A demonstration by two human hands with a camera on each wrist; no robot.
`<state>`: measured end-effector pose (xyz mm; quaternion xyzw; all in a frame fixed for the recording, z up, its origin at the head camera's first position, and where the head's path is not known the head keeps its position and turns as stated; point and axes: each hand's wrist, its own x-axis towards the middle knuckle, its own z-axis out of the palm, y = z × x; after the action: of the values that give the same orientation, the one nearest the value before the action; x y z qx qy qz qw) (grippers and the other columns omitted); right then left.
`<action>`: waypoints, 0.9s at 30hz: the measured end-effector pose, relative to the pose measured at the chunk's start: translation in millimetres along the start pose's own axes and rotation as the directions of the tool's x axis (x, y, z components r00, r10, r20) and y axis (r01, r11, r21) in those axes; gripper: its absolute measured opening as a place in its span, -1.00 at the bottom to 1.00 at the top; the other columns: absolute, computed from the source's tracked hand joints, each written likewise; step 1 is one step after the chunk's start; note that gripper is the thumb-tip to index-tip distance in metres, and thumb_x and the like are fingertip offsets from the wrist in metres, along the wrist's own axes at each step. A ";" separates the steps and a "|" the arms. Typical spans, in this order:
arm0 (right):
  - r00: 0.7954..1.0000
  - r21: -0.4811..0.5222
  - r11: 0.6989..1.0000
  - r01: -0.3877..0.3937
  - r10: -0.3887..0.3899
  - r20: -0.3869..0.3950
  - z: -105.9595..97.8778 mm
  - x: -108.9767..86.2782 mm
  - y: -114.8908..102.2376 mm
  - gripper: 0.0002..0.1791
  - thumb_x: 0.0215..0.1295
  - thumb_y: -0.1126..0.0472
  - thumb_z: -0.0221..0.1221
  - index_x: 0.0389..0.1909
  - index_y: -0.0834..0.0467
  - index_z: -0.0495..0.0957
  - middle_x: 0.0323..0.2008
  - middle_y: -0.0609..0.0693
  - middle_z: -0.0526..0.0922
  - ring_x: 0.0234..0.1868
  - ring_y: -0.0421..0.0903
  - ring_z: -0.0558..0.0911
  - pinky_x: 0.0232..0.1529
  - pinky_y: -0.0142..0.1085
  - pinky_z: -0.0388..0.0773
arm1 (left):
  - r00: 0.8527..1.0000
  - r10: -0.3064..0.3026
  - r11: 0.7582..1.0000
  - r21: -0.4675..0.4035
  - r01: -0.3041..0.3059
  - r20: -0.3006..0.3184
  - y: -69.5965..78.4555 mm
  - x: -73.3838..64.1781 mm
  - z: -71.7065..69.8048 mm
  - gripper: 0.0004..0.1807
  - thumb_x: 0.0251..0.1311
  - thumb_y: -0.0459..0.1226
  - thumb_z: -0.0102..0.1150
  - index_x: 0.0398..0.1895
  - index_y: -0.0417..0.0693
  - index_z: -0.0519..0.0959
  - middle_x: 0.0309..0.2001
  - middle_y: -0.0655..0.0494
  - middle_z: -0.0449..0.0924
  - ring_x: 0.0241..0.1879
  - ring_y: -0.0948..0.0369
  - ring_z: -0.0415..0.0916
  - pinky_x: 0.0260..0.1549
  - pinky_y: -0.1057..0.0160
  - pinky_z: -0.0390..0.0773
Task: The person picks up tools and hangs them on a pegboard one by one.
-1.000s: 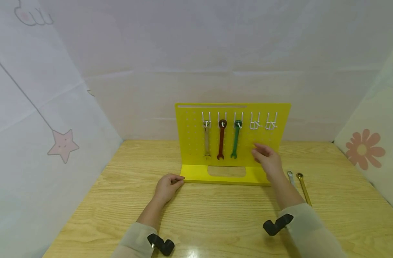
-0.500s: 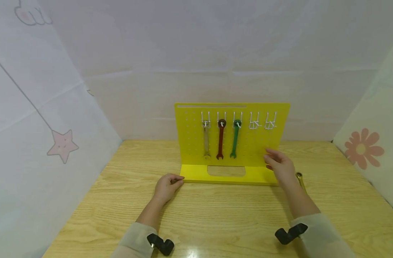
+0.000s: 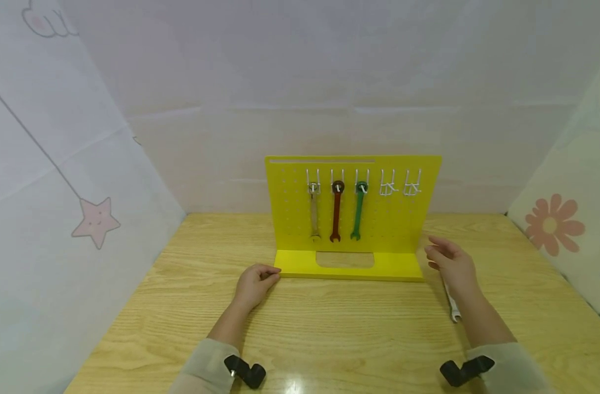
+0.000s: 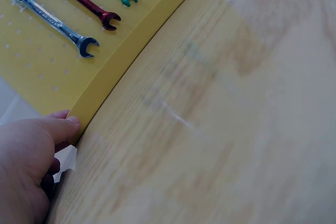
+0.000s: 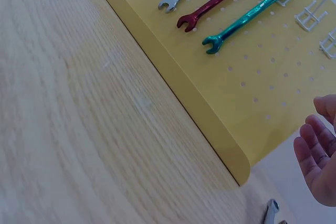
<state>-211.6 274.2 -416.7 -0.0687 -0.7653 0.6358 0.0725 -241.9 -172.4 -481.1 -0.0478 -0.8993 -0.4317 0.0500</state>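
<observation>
My left hand (image 3: 252, 285) pinches the left front corner of a yellow pegboard stand (image 3: 300, 272); the left wrist view shows the thumb and fingers at that corner. On the board's hooks hang a silver wrench (image 4: 55, 22), a red wrench (image 3: 336, 214) and a green wrench (image 3: 358, 218). Right of the stand, my right hand (image 3: 454, 271) is above the table with loosely bent fingers and nothing in them. Below it lies another silver wrench (image 3: 454, 311), partly covered by the hand in the head view. The gold wrench is hidden there behind the right hand and forearm.
Two white wire hooks (image 3: 388, 186) on the board's right side carry nothing. The wooden table (image 3: 329, 328) reaches back to a pale cloth backdrop (image 3: 300, 98), with printed cloth at both sides.
My right hand has moved from in front of the board's right part, rightward and down, to beside the stand over the loose wrenches. The left hand has stayed at the corner.
</observation>
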 end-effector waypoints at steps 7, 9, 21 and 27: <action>1.000 0.004 1.000 -0.020 0.020 -0.007 -19.4 -9.3 9.2 -0.57 0.39 0.01 0.18 0.22 0.02 0.47 -0.27 -0.46 0.60 -0.24 -0.44 0.61 -0.18 -0.54 0.60 | 1.000 0.011 1.000 0.020 -0.011 -0.004 -0.2 0.6 0.0 -0.87 0.23 -0.26 0.30 -0.19 -0.01 0.75 -0.14 0.04 0.67 -0.16 0.14 0.55 -0.13 0.13 0.55; 1.000 0.001 1.000 -0.026 0.026 -0.013 -24.7 -11.3 12.5 -0.57 0.39 0.01 0.18 0.22 0.03 0.47 -0.26 -0.46 0.59 -0.22 -0.43 0.62 -0.18 -0.54 0.61 | 1.000 0.011 1.000 0.019 -0.011 -0.005 -0.3 1.1 0.4 -0.87 0.22 -0.26 0.30 -0.19 -0.01 0.75 -0.14 0.04 0.67 -0.15 0.13 0.56 -0.12 0.11 0.55; 0.996 -0.115 0.991 -0.072 0.065 -0.061 -49.8 -21.6 31.2 -0.43 0.42 -0.02 0.12 0.34 0.17 0.37 -0.31 -0.58 0.55 -0.26 -0.47 0.60 -0.23 -0.53 0.60 | 1.000 0.011 1.000 -0.002 -0.011 -0.002 0.7 0.4 0.5 -0.87 0.22 -0.26 0.30 -0.20 -0.02 0.75 -0.13 0.04 0.67 -0.13 0.12 0.56 -0.09 0.10 0.55; 0.991 -0.130 0.984 -0.121 0.112 -0.070 -60.9 -24.7 41.5 -0.42 0.41 -0.06 0.13 0.34 0.13 0.37 -0.33 -0.58 0.55 -0.29 -0.43 0.60 -0.25 -0.51 0.61 | 1.000 0.001 1.000 -0.003 -0.001 0.000 1.2 0.0 0.6 -0.86 0.22 -0.26 0.30 -0.19 -0.02 0.75 -0.12 0.04 0.67 -0.12 0.12 0.56 -0.07 0.07 0.55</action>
<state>-174.8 335.5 -447.1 -0.1377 -0.7983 0.5838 0.0542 -241.7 -171.2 -480.6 -0.0484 -0.8987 -0.4330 0.0499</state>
